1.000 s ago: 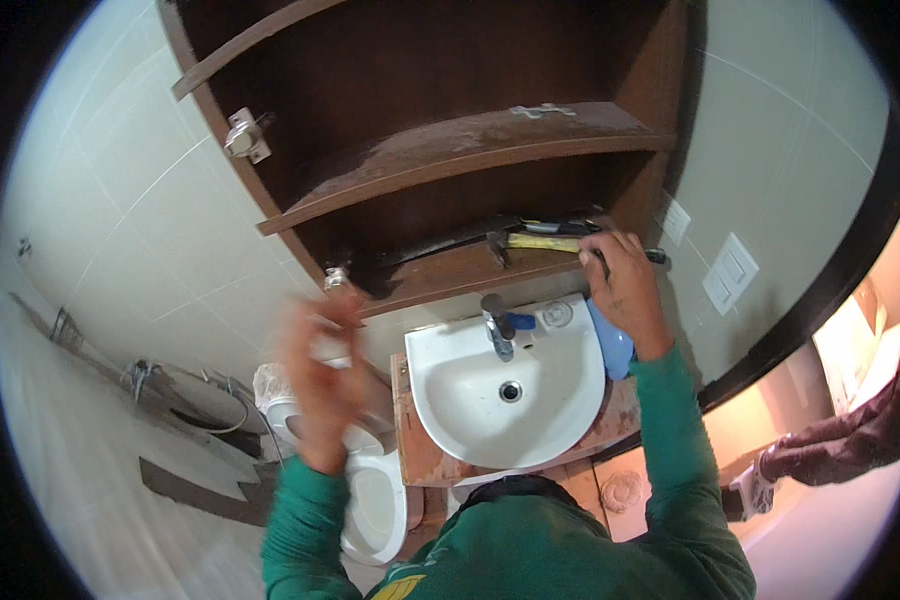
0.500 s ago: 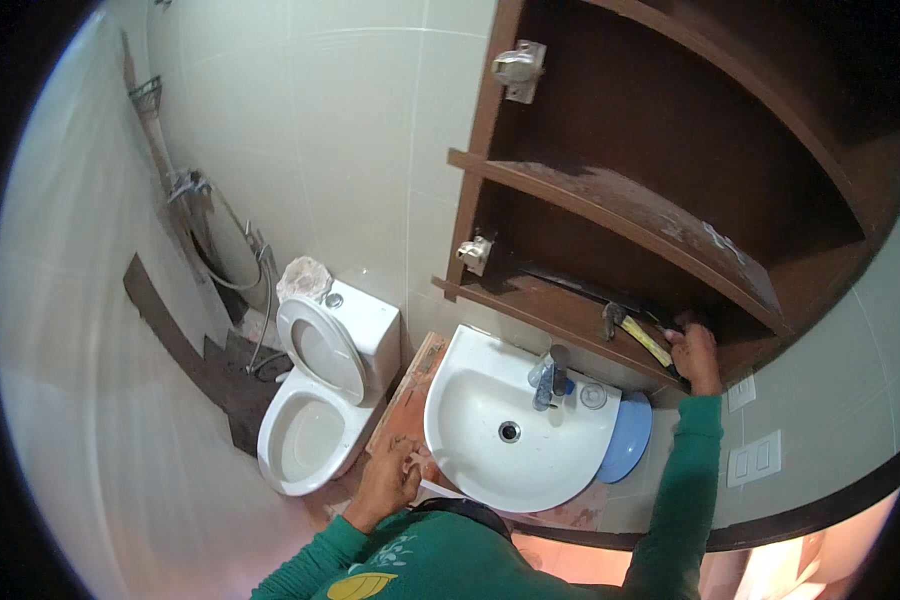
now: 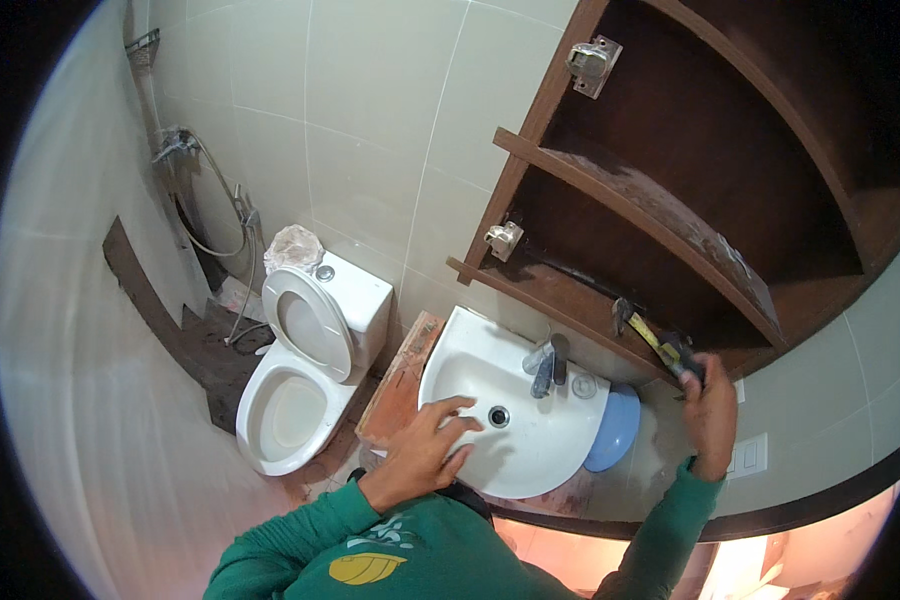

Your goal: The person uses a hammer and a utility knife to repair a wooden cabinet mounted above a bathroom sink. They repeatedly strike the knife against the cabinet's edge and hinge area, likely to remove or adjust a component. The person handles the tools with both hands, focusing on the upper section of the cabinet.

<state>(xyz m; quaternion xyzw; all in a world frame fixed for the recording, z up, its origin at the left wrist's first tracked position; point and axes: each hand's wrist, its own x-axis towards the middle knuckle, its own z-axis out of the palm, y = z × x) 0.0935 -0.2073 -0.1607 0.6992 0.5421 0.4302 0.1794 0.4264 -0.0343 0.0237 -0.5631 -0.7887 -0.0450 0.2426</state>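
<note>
My left hand (image 3: 425,447) is open over the near-left part of the white washbasin (image 3: 475,475), its fingers apart with nothing in them. On the right, my right hand (image 3: 708,408) is at the front edge of the brown cabinet's lower shelf (image 3: 560,295). Its fingers are closed round a dark tool with a yellow-green part (image 3: 684,366); its exact kind is partly hidden by the fingers. Beside it a claw hammer (image 3: 642,330) with a yellow handle lies on the shelf, head to the left.
A grey faucet (image 3: 547,365) rises behind the basin, with a blue plastic piece (image 3: 615,430) at its right. A toilet (image 3: 285,420) with raised lid stands left. Metal hinges (image 3: 505,240) stick out from the cabinet's left side. A translucent sheet (image 3: 70,400) hangs far left.
My left hand has moved up and right over the basin, its fingers spreading. My right hand has drawn back from inside the shelf with the dark tool. The view has shifted.
</note>
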